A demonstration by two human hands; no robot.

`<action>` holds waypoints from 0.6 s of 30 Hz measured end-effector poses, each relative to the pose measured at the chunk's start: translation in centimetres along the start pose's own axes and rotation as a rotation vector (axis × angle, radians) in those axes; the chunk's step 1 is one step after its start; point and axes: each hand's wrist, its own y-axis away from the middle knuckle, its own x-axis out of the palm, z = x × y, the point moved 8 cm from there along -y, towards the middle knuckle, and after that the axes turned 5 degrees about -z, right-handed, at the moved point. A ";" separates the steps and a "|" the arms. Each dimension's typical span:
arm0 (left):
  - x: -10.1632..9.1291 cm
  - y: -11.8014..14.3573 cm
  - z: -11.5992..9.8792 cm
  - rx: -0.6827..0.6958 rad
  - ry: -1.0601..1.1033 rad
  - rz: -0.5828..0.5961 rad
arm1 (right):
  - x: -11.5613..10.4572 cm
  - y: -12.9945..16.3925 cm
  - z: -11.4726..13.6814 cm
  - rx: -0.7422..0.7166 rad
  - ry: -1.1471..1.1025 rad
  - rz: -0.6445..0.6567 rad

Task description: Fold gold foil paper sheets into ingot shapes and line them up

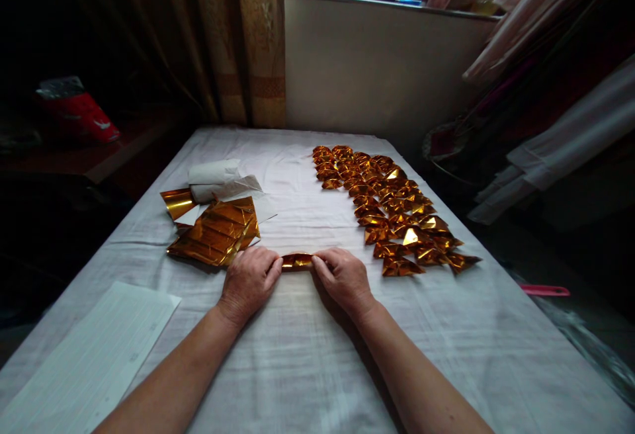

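Note:
A narrow strip of gold foil paper (296, 261) lies on the white cloth in front of me. My left hand (249, 280) pinches its left end and my right hand (343, 276) pinches its right end, both pressed down on the cloth. Just left of my left hand sits a stack of flat gold foil sheets (215, 231). To the right of my right hand runs a long spread of several folded gold foil pieces (391, 212), reaching toward the far edge.
The table (297, 368) wears a wrinkled white cloth. A white lined paper sheet (94, 361) lies at the near left. Crumpled white paper (218, 179) sits behind the foil stack. A curtain (238, 37) and wall stand beyond; hanging fabric crowds the right.

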 end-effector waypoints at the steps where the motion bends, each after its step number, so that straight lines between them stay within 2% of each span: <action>1: 0.0 0.0 0.0 -0.003 0.000 0.001 | 0.0 0.0 0.1 -0.009 0.010 0.003; 10: 0.4 -0.1 0.6 -0.051 -0.013 0.026 | 0.3 0.3 1.6 -0.133 -0.034 0.032; 18: 1.1 0.2 -0.1 0.005 0.063 0.093 | 0.1 0.1 1.0 -0.108 -0.029 -0.012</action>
